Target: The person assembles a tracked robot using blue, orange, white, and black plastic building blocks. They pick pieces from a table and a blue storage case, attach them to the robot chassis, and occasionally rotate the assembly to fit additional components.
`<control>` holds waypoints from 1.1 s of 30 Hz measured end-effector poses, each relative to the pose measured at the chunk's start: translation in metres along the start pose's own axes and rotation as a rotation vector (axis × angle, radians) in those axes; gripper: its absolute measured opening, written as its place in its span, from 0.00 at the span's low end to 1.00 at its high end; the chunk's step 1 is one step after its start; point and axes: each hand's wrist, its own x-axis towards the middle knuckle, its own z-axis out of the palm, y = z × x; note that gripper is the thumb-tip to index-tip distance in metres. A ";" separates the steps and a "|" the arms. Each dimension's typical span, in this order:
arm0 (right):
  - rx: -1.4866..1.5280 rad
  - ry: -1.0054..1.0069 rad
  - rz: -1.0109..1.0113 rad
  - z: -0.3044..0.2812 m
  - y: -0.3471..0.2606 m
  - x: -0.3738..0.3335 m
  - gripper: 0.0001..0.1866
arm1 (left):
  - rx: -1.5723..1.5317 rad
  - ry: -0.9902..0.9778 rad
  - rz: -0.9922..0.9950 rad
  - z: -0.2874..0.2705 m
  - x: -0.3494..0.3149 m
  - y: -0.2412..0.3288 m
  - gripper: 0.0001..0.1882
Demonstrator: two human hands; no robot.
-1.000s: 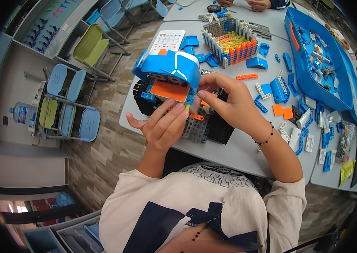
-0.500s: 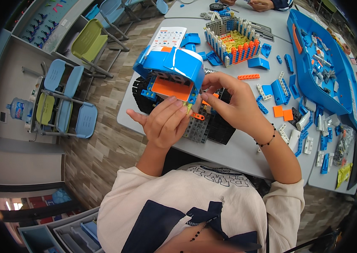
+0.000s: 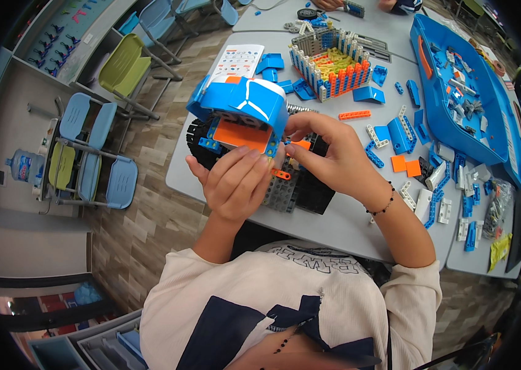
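Note:
A building-block vehicle model with a blue cab point(image 3: 242, 102) sits before me at the table's near edge. An orange panel point(image 3: 243, 134) lies under the cab's curved top, and black tracks point(image 3: 317, 190) flank a grey studded base point(image 3: 280, 194). Fingers together, my left hand point(image 3: 236, 185) grips the cab's near edge by the orange panel. My right hand point(image 3: 332, 151) is closed with thumb and fingers at the cab's right side; any small piece between its fingertips is hidden. An orange beam point(image 3: 280, 174) juts out just below the fingers.
Behind the model lies an instruction sheet point(image 3: 239, 60). A block-built open box point(image 3: 329, 65) stands farther back. Loose blue, white and orange pieces point(image 3: 405, 165) spread to the right, near a blue bin point(image 3: 457, 92) of parts. Another person's hand point(image 3: 328, 4) shows at the far edge.
Both my hands keep their hold on the model, with small finger shifts on the right. The whole view has moved slightly. At the far edge, the other person's hands have moved apart, beside a dark piece.

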 end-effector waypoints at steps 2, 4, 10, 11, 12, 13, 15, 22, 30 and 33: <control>0.018 0.002 -0.003 0.000 0.001 0.000 0.13 | -0.015 0.019 0.009 0.001 0.001 0.000 0.10; 0.039 -0.002 -0.023 0.001 0.001 0.001 0.13 | -0.020 0.022 0.008 0.001 0.002 0.000 0.11; 0.003 -0.062 -0.066 -0.006 0.003 0.002 0.18 | -0.059 -0.028 -0.047 -0.002 0.009 0.000 0.11; -0.065 -0.042 -0.082 -0.007 0.001 0.001 0.17 | -0.065 -0.032 -0.061 -0.003 0.010 0.001 0.12; -0.132 -0.018 -0.115 -0.008 -0.001 0.001 0.17 | -0.100 -0.031 -0.056 -0.004 0.010 0.001 0.12; -0.202 -0.009 -0.109 -0.011 -0.004 0.000 0.16 | -0.126 -0.044 -0.066 -0.005 0.011 0.001 0.12; -0.353 0.070 -0.168 -0.027 -0.012 -0.004 0.16 | -0.168 -0.020 -0.075 -0.007 0.010 0.000 0.13; -0.546 0.315 0.125 -0.106 -0.040 -0.065 0.11 | -0.193 -0.073 -0.034 -0.006 0.010 -0.018 0.14; -0.999 0.104 0.324 -0.070 -0.019 -0.146 0.11 | -0.222 0.005 0.024 0.004 0.021 -0.015 0.13; -1.115 0.130 0.300 -0.042 -0.014 -0.153 0.13 | -0.185 0.012 0.033 0.005 0.023 -0.012 0.14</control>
